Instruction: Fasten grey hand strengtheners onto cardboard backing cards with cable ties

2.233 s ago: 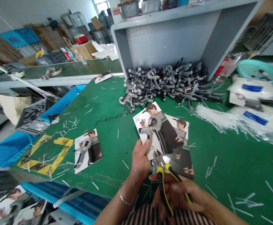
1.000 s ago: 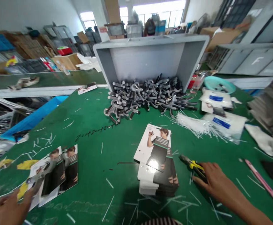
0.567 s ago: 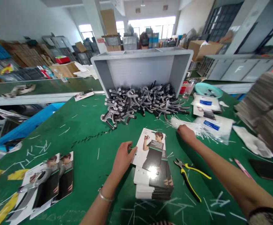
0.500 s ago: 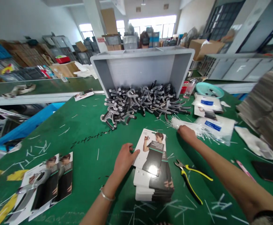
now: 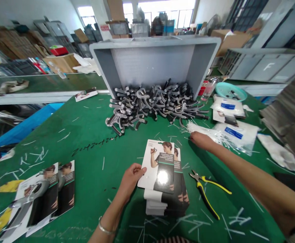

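My left hand (image 5: 132, 175) pinches the left edge of a printed backing card (image 5: 156, 163), tilted over a stack of similar cards (image 5: 156, 206). My right hand (image 5: 201, 140) is closed beside a bunch of white cable ties (image 5: 196, 128), with a thin white strand at its fingertips. Yellow-and-black cutting pliers (image 5: 200, 189) lie with jaws apart, right of the stack. Beyond the hands, a heap of grey-and-black hand grips (image 5: 149, 104) spills from a grey crate (image 5: 152, 64) lying on its side.
Cards with hand grips on them (image 5: 46, 195) lie at the left. Bags of cable ties (image 5: 241, 133) and a turquoise dish (image 5: 230, 91) stand at the right, near stacked grey sheets (image 5: 286, 111). Cut tie ends litter the green table (image 5: 91, 182). A person is partly visible behind the crate.
The top card has shifted left and turned more upright in my left hand. My right hand has moved slightly left at the cable ties. The view has tilted down a little.
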Action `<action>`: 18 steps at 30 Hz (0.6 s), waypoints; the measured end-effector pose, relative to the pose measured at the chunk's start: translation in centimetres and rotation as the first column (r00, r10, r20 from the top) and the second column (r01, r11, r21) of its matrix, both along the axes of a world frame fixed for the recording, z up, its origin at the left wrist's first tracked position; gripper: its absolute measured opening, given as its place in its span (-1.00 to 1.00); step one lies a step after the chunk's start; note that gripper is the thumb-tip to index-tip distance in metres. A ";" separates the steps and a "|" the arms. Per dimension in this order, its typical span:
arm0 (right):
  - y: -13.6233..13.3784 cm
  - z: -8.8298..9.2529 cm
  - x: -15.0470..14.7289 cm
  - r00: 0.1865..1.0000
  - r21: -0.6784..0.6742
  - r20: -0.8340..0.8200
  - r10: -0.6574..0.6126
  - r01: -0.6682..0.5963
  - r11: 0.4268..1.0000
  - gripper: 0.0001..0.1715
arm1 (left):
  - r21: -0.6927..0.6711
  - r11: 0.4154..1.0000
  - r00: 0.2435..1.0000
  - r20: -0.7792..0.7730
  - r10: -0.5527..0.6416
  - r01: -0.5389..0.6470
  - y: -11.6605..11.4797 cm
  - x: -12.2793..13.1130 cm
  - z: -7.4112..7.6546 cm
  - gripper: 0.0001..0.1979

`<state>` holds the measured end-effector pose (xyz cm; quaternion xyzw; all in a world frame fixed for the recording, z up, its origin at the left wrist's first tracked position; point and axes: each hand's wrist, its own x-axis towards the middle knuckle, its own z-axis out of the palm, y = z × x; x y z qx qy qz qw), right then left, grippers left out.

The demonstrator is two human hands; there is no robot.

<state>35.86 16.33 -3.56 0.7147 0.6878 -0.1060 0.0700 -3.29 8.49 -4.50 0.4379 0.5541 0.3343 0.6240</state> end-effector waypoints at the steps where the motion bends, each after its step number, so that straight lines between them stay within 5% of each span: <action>1: -0.1 0.2 -0.4 1.000 0.002 -0.015 0.014 -0.014 1.000 -0.76 | 0.005 1.000 1.000 0.009 0.016 -0.016 -0.3 -0.1 -0.1 -0.62; 10: -3.0 2.9 -2.4 0.958 0.042 -0.282 -0.059 0.074 0.996 -0.79 | -0.003 0.995 0.991 0.084 0.100 -0.100 -3.0 -2.7 -0.1 -0.66; 18: -6.7 7.3 -7.4 0.749 0.302 -0.659 0.067 0.182 0.936 -0.70 | 0.011 1.000 0.950 0.312 -0.012 0.009 -3.6 -1.4 1.3 -0.68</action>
